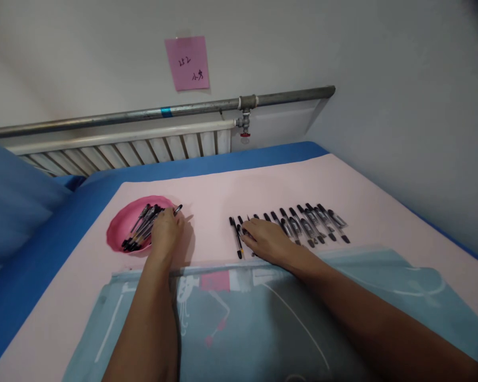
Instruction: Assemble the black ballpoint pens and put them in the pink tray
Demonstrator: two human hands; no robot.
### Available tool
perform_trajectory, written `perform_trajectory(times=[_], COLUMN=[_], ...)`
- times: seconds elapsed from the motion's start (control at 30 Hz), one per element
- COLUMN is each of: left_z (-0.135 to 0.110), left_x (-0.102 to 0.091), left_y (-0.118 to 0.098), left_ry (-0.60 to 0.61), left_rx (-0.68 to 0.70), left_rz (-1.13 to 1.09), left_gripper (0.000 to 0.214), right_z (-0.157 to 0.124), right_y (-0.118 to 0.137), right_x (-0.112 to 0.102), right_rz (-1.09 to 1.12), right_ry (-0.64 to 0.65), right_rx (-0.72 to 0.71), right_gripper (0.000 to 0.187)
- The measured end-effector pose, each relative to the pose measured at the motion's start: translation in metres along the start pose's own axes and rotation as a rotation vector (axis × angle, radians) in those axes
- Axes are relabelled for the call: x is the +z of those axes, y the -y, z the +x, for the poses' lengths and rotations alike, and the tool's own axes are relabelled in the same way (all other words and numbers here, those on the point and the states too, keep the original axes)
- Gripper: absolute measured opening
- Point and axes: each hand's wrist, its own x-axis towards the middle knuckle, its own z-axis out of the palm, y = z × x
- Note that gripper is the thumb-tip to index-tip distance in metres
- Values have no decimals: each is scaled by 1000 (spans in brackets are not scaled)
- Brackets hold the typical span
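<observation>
My left hand (166, 233) is at the right rim of a pink bowl (117, 229), its fingers curled down around a pen (178, 209) whose black end sticks out past them. Several black-capped pens (145, 225) lie in a heap inside the bowl, partly hidden by this hand. On the pink surface, my right hand (265, 236) reaches into the left part of a row of pens (306, 220). Its fingers are closed over a pen there, mostly hidden under the hand. A dark pen (236, 237) lies just left of those fingertips.
Under everything is a pink sheet (207, 199) with a blue border (207, 163). A light blue printed cloth (231, 329) covers the near side. Behind are a white radiator (143, 148), a metal pipe (115, 118) with a valve (245, 124), and a pink note (188, 63) on the wall.
</observation>
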Motion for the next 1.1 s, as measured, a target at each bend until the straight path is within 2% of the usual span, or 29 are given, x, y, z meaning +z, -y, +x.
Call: perform_trajectory(times=[1.1], left_z=[-2], left_x=[-5], left_y=[-3], left_ry=[0], left_rx=[15], left_rz=[5], left_gripper=[31], right_z=[1], right_y=[-2], right_x=[5], right_rz=[-8], right_ry=[-22], right_rx=[-8], right_gripper=[18])
